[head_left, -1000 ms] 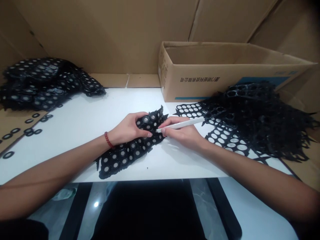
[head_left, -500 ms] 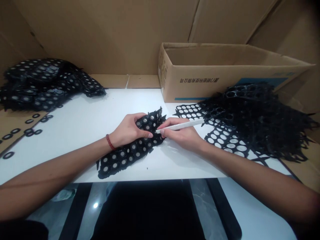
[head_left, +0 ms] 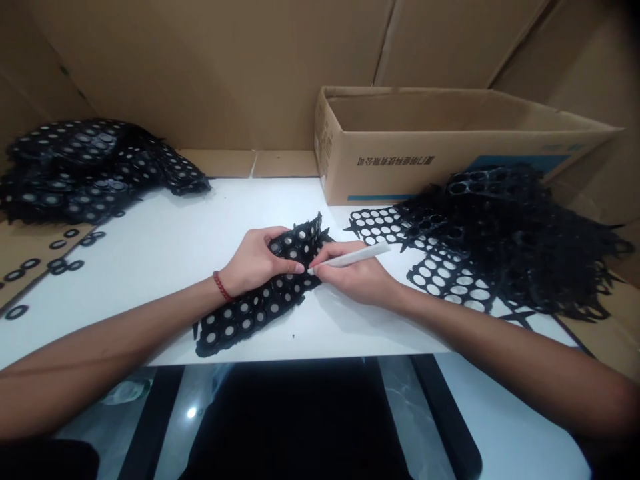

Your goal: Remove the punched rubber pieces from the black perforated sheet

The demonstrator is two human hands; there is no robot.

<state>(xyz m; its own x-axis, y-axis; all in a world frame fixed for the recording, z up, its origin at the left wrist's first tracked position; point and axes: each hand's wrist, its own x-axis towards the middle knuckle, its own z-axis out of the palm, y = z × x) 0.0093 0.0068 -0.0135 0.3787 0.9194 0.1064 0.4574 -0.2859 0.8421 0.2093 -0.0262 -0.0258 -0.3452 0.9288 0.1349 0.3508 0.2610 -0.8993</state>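
Left hand closed over upper end of black perforated sheet, fingers curled on top, thumb pressing near the sheet's right edge; red bracelet on that wrist. Sheet at frame centre on white surface, running diagonally from lower left up toward centre, mostly below and left of the left hand, holes filled with pale discs. Right hand just right of the sheet, gripping white stick tool pen-style; tool tip touching the sheet's right edge, right beside the left thumb, shaft pointing up-right. Both hands nearly touching at the tip. Right of frame: heap of emptied black sheets, open holes showing white surface beneath, lying in front of cardboard box. Upper left: stack of filled black sheets. Far left edge: loose black rings scattered on brown cardboard. Cardboard panels behind, across the top of frame.
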